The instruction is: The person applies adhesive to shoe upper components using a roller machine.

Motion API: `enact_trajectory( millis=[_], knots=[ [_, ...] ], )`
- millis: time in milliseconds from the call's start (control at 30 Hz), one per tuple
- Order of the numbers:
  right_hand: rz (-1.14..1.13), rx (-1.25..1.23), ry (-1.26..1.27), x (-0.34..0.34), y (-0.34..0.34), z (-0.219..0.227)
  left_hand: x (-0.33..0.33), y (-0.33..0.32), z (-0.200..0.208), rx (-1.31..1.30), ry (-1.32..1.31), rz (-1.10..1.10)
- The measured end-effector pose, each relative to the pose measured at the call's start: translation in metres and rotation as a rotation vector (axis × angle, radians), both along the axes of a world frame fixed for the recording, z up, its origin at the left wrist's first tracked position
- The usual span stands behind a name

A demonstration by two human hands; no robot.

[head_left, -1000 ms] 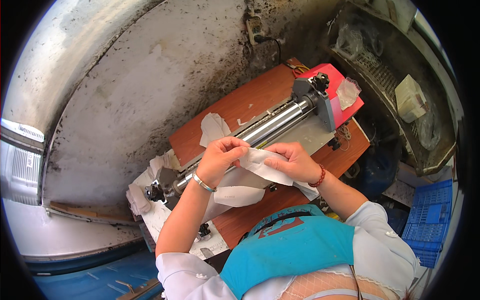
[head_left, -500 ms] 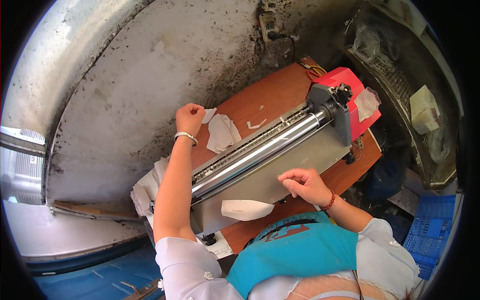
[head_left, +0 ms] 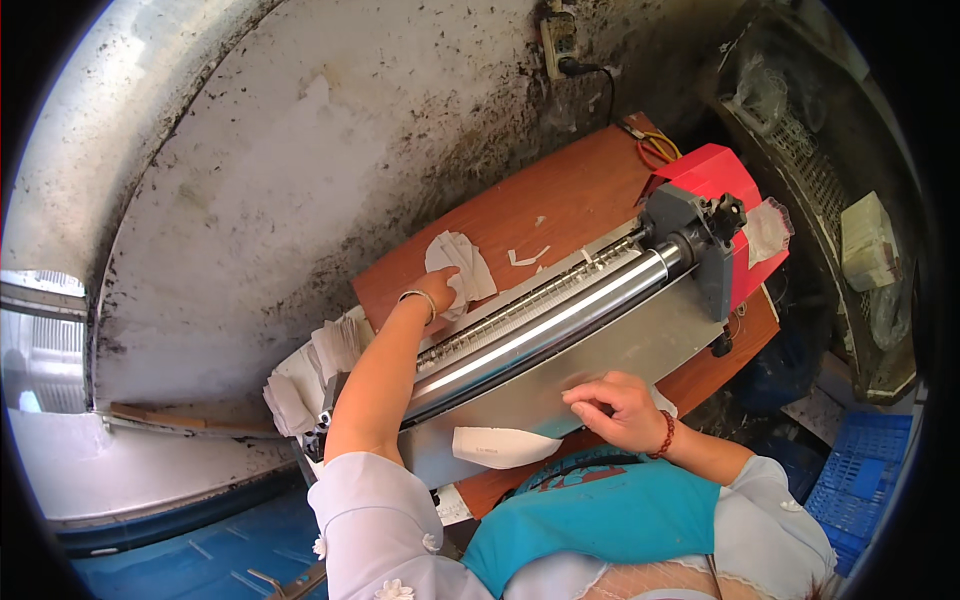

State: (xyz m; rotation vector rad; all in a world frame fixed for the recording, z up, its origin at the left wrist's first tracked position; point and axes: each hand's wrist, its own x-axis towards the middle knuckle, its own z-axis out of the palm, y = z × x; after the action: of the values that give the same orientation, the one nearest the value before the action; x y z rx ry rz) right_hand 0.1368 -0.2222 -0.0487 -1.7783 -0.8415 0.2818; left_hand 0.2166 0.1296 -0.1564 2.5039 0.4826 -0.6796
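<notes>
My left hand (head_left: pixel 437 289) reaches over the machine's rollers to a small pile of thin white cut pieces (head_left: pixel 465 262) on the wooden table. Its fingers are apart and touch the pile; part of them is hidden. My right hand (head_left: pixel 620 411) hovers above the near edge of the metal plate (head_left: pixel 560 390), fingers curled and thumb against them. Whatever it may hold is hidden. Left of it, a curved white piece (head_left: pixel 505 447) with small print lies on the plate's near edge. Beside my right wrist, part of another white piece (head_left: pixel 663 402) shows.
The machine has a shiny steel roller (head_left: pixel 545 322) and a red end housing (head_left: pixel 770 255). White scraps (head_left: pixel 528 257) lie on the brown table (head_left: pixel 510 190). More white pieces (head_left: pixel 335 348) are stacked at the machine's left end. A blue crate (head_left: pixel 860 480) stands right.
My left hand has come down onto the pile, and the white piece it pinched is no longer apart from the pile. My right hand has shifted slightly nearer to me; a white piece now shows beside its wrist.
</notes>
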Motion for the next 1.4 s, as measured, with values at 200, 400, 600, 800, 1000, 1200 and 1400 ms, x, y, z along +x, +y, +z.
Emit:
enact_trajectory(
  millis=[200, 400, 600, 800, 1000, 1200, 1400],
  knots=[
    [0.281, -0.006, -0.359, -0.009, 0.022, -0.008, -0.002, 0.007, -0.005, 0.03, 0.1, -0.056],
    [0.444, -0.115, -0.679, -0.027, 0.047, -0.011, 0.001, 0.003, 0.022, 0.077, -0.057, -0.034],
    [0.278, -0.07, -0.867, -0.038, 0.05, -0.028, -0.015, -0.031, 0.054, -0.117, -0.294, -0.089],
    [0.255, -0.101, -0.961, -0.026, 0.038, -0.013, -0.047, -0.061, 0.087, -0.265, -0.325, -0.116],
    [0.199, -0.258, -1.024, -0.006, 0.013, -0.008, -0.073, -0.075, 0.109, -0.29, -0.418, -0.12],
    [0.304, -0.249, -0.779, -0.01, 0.005, -0.006, -0.082, -0.079, 0.113, -0.349, -0.447, -0.071],
    [0.397, -0.161, -0.548, 0.001, -0.006, -0.005, -0.082, -0.08, 0.108, -0.439, -0.435, -0.043]
  ],
)
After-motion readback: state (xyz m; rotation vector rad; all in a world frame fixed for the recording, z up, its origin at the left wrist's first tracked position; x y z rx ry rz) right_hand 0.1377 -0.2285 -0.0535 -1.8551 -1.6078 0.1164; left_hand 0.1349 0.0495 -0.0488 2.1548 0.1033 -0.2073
